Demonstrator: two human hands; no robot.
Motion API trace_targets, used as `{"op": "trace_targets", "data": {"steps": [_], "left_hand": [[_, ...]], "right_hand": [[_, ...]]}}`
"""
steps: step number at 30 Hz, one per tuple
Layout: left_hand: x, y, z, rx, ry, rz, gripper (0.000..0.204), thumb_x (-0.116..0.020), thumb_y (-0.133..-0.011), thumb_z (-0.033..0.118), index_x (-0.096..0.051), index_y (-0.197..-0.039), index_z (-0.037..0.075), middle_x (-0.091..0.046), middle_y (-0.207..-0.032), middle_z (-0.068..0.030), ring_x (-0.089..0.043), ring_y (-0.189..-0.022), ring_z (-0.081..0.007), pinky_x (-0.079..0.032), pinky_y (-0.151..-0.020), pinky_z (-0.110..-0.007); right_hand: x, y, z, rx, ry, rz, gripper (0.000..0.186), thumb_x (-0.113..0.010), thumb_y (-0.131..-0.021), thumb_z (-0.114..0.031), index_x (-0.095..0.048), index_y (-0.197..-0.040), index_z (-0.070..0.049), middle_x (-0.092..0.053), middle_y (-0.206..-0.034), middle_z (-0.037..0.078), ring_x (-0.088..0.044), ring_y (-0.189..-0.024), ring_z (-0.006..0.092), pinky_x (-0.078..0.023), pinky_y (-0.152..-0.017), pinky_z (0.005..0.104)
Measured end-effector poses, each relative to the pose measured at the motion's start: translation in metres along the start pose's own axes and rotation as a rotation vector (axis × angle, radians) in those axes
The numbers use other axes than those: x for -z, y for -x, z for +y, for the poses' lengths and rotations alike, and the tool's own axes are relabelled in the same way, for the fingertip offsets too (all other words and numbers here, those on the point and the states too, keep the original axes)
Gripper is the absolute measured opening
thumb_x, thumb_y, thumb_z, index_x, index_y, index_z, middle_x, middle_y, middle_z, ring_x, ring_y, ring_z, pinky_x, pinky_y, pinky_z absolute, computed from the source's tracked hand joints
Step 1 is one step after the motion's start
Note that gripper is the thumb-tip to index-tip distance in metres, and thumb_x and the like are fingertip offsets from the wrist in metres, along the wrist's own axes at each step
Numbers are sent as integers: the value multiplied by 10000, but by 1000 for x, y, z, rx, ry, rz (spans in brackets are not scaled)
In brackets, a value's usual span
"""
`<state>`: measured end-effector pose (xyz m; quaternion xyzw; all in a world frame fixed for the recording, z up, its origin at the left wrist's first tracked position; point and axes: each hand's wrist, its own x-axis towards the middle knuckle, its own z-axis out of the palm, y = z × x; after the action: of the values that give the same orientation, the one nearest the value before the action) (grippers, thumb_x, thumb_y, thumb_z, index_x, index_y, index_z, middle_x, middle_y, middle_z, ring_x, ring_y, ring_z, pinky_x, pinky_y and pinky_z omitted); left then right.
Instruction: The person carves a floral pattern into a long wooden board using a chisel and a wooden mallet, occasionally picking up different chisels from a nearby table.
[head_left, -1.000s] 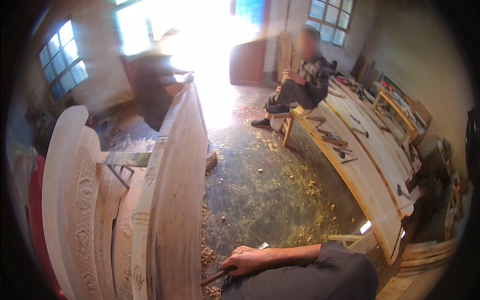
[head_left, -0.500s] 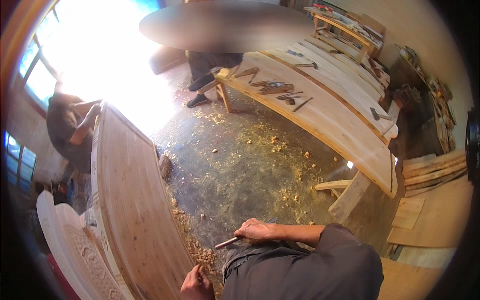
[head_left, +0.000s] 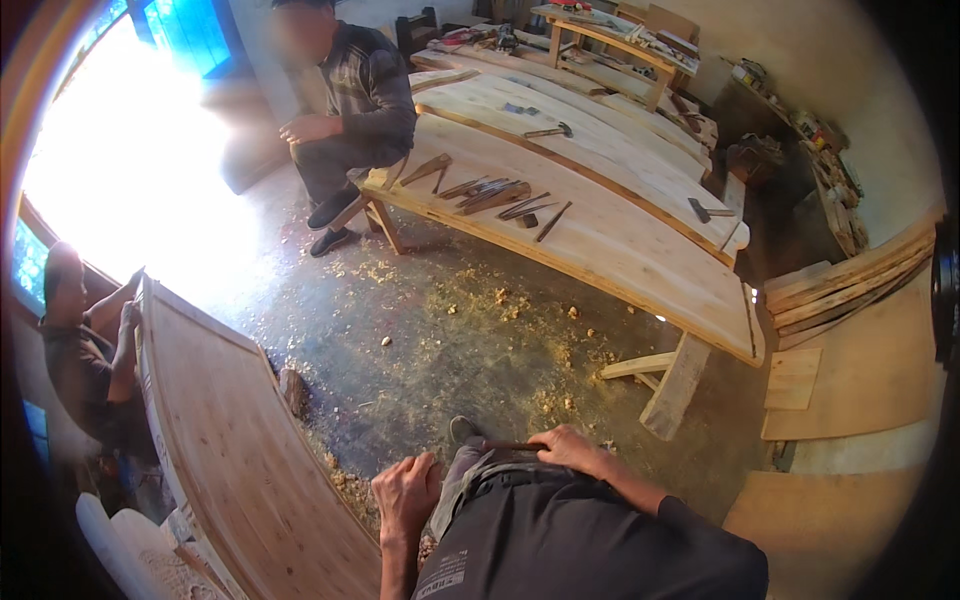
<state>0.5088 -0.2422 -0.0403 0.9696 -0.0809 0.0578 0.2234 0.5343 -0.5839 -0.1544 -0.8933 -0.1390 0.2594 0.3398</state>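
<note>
My right hand (head_left: 568,448) is closed around a slim chisel (head_left: 515,446), which points left across the front of my body. Its far end lies near my thigh. My left hand (head_left: 405,492) is raised beside the chisel, apart from it, with the fingers curled in; whether anything is inside them is hidden. To the left of that hand stands a long framed wooden panel (head_left: 235,420), which the hand does not touch. A co-worker (head_left: 85,370) at its far end has both hands on its edge.
Chisels and other tools (head_left: 490,192) lie on a long wooden board bench (head_left: 640,270) ahead. A hammer (head_left: 548,131) rests on the board behind. Another person (head_left: 365,100) sits at the bench's left end. Wood shavings (head_left: 500,297) litter the floor; planks (head_left: 850,285) lean at right.
My left hand has risen from beside the panel toward my middle. The right hand has moved right with the chisel. My view has shifted, showing the seated person more fully.
</note>
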Motion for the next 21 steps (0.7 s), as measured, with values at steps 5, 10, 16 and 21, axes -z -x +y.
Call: {"op": "trace_targets", "data": {"steps": [5,10,16,21], "left_hand": [[-7,-57,-53,52,87,78,151,-807,-904,249,-732,-963,132,-684,-755,-69,-706,-707,-306,-542,-627,-439],[-30,-89,-100,136,56,-14,176,-800,-920,269,-743,-981,114,-712,-796,-88,-714,-742,-336,-545,-654,-463],[-51,-137,-103,223,54,-209,193,-805,-904,260,-763,-1009,103,-760,-886,-110,-741,-821,-360,-570,-710,-473],[-62,-198,-81,315,-70,-424,211,-819,-887,255,-779,-1028,102,-769,-901,-116,-745,-822,-354,-573,-713,-470]], "right_hand": [[62,-19,-20,-158,255,104,380,-657,-896,-203,-794,-1248,-156,-803,-1068,141,-757,-1039,339,-594,-937,455],[91,-60,-7,-112,400,166,323,-673,-876,-152,-805,-1170,-156,-799,-1015,96,-756,-998,331,-597,-884,468],[110,-108,48,-85,430,95,313,-664,-871,-99,-809,-1143,-155,-797,-985,94,-763,-939,328,-603,-800,487],[163,-189,132,-110,527,3,253,-671,-881,-94,-834,-1060,-169,-786,-913,116,-773,-918,314,-599,-749,487]]}}
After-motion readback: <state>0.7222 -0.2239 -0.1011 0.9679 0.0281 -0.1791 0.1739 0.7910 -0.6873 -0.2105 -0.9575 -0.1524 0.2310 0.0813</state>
